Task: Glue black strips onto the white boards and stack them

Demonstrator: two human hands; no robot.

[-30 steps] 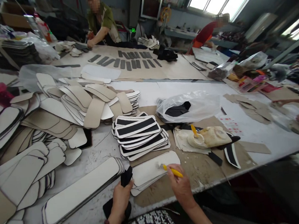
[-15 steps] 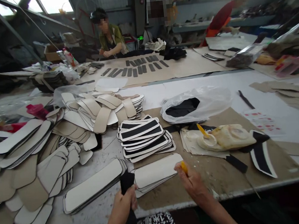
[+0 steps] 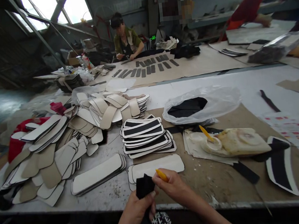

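My left hand (image 3: 136, 208) grips a stack of black fabric strips (image 3: 143, 187) near the table's front edge, thumb on top. My right hand (image 3: 175, 188) is closed round a yellow tool handle (image 3: 162, 175), close beside the strips; the tool's working end cannot be made out. Just beyond both hands lies a small pile of pale rounded strips (image 3: 165, 163). Further off sits a stack of white-edged pieces with black strips on them (image 3: 143, 128). To the right, a stained plastic bottle (image 3: 242, 141) lies on its side, with a second yellow stick (image 3: 206, 133) standing in its opening.
Beige and white rounded pieces (image 3: 47, 164) are heaped on the left, with a low pile (image 3: 97, 175) nearer me. A clear plastic bag (image 3: 222, 101) holds black fabric. A curved black-and-white piece (image 3: 280, 170) lies at right. Two people (image 3: 127, 42) work across the tables.
My right hand has come left with the yellow handle, from the pale strips' right end to the black fabric. My left hand has moved slightly right. The head view has turned left.
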